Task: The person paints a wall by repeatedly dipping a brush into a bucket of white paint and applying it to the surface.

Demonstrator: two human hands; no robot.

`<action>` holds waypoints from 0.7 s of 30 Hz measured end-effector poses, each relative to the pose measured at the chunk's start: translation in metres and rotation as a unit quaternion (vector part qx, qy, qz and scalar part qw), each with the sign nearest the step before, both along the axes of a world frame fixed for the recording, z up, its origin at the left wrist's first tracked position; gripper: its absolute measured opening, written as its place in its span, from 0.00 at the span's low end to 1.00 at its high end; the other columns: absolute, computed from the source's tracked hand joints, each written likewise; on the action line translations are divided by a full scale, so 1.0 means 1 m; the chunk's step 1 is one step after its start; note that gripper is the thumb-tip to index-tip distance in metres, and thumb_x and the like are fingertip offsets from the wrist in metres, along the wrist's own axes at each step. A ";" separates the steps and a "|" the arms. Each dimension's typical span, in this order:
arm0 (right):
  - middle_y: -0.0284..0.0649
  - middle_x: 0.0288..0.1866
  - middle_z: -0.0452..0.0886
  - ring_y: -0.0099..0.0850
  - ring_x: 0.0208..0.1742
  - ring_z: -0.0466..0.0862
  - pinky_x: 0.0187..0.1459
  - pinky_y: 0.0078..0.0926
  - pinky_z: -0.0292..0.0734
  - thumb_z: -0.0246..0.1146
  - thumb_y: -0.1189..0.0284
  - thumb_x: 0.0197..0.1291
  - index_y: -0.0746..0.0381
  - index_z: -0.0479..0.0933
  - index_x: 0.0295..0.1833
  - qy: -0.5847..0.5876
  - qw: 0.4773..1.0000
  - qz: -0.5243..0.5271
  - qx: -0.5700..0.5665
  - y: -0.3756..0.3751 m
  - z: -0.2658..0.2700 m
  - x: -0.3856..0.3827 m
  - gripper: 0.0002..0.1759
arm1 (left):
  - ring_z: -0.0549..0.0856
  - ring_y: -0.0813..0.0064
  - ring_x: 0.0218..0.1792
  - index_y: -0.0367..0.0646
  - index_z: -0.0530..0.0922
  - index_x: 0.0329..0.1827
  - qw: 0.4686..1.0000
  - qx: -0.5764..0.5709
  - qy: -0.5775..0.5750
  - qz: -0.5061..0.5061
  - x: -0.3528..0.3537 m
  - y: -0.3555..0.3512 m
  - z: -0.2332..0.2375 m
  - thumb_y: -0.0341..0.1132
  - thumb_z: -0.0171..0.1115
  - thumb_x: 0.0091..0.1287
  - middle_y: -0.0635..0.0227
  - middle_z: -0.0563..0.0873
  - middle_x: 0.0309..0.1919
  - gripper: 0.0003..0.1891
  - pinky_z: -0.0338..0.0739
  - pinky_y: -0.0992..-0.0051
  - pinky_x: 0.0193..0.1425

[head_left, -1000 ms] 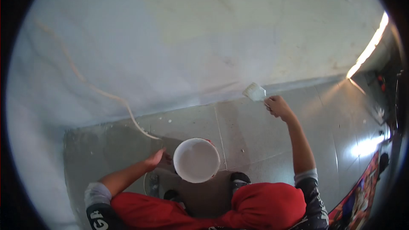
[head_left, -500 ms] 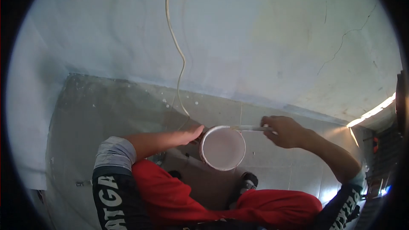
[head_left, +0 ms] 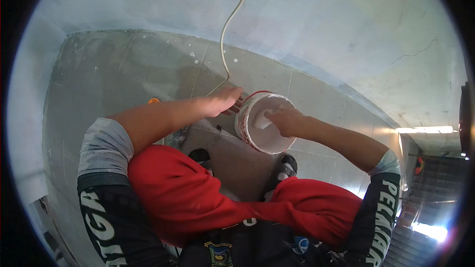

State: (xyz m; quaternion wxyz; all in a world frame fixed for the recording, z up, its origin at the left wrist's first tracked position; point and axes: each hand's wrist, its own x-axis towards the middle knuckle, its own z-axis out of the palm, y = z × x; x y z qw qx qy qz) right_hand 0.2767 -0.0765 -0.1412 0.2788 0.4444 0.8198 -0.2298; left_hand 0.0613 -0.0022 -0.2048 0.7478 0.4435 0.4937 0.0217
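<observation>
"In the head view, how's the dip best done?"
"Shallowly, I'd say, wiping excess off inside. The right hand's [head_left: 287, 120] fingers grip the brush [head_left: 264, 121], down in the bucket [head_left: 242, 125]."
"Holding what?"
"Whitish, paint-like liquid [head_left: 273, 138]. The left hand's [head_left: 226, 102] fingers, loosely spread, hang beside it; contact I can't tell."

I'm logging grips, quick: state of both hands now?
Left hand: open beside the bucket, nothing visible in it.
Right hand: closed, holding the brush inside the bucket.

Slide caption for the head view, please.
Right hand holds a brush inside a white bucket, left hand beside it.
</observation>
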 end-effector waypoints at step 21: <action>0.49 0.42 0.86 0.45 0.47 0.86 0.48 0.41 0.81 0.58 0.74 0.53 0.64 0.85 0.38 -0.038 0.993 -0.095 -0.065 -0.002 -0.022 -0.008 0.12 | 0.82 0.69 0.42 0.45 0.77 0.48 0.999 -0.010 0.041 0.001 0.009 0.002 -0.004 0.52 0.41 0.72 0.65 0.84 0.39 0.22 0.71 0.60 0.50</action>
